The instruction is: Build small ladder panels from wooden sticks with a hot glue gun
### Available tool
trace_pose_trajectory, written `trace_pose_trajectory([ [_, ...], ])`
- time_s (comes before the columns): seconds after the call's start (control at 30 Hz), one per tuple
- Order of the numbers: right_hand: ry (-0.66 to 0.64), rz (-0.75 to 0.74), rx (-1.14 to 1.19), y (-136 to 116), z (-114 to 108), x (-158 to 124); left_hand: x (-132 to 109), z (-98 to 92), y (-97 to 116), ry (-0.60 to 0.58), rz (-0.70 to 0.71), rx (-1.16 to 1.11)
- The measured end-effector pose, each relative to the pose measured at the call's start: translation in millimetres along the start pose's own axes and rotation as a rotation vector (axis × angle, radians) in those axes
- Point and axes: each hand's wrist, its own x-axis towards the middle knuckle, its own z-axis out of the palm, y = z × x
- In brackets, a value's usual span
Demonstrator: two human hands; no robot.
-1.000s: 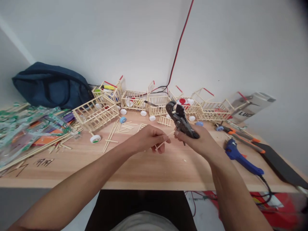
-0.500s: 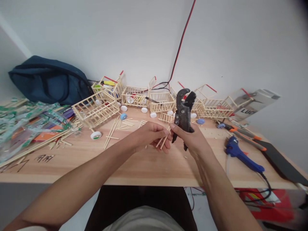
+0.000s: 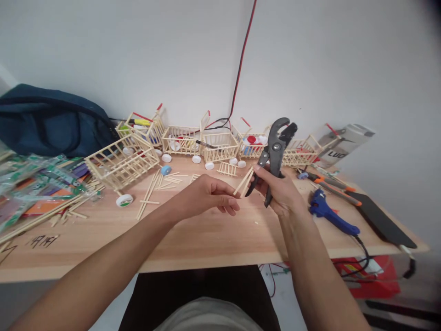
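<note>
The right hand point(image 3: 280, 188) had its fingers wrapped round a black cutter point(image 3: 275, 154), whose jaws stood apart and pointed upward; that same hand's thumb and forefinger pinched a few thin wooden sticks point(image 3: 244, 181) above the counter point(image 3: 206, 239); the left hand point(image 3: 203, 197) was just beside, fingers loosely curled near the sticks' lower ends, though from where I stood I could not tell whether they gripped them; behind both ran a row of small stick-built carts point(image 3: 127, 165) with white wheels and red handle bars; a tilted carton point(image 3: 347, 145) at the right rear showed the capitals "LUC"; black handwriting point(image 3: 43, 240), a run of digit-like strokes, marked the counter's left front; a blue glue gun point(image 3: 334, 214) lay right of the right hand; a dark blue bag point(image 3: 55, 119) sat at the left, behind green-and-white plastic wrappers point(image 3: 51, 177).
</note>
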Motion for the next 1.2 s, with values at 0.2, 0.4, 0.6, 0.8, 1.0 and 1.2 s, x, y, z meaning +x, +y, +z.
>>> trace_pose_trajectory([
  [0.2, -0.021, -0.023, 0.066, 11.3, 7.8, 0.5, 0.7, 12.6, 2.3, 0.158, 0.053, 0.146],
  [0.4, 0.014, -0.019, 0.157, 9.6, 20.1, -5.7, -0.1, 13.6, 1.6, 0.199, 0.101, 0.175],
  [0.6, 0.009, 0.002, 0.203, 8.4, 21.8, -10.5, -1.8, 16.0, 0.8, 0.221, 0.163, 0.232],
  [0.8, 0.033, -0.045, 0.143, 9.0, 19.7, -11.6, -0.9, 18.4, -2.7, 0.234, 0.148, 0.205],
  [1.0, 0.065, -0.102, 0.076, 7.2, 16.4, -9.5, 3.4, 10.4, -5.3, 0.027, 0.040, 0.021],
  [1.2, 0.040, -0.087, 0.053, 8.0, 17.1, -8.9, 6.9, 1.6, -10.0, 0.004, 0.056, -0.125],
])
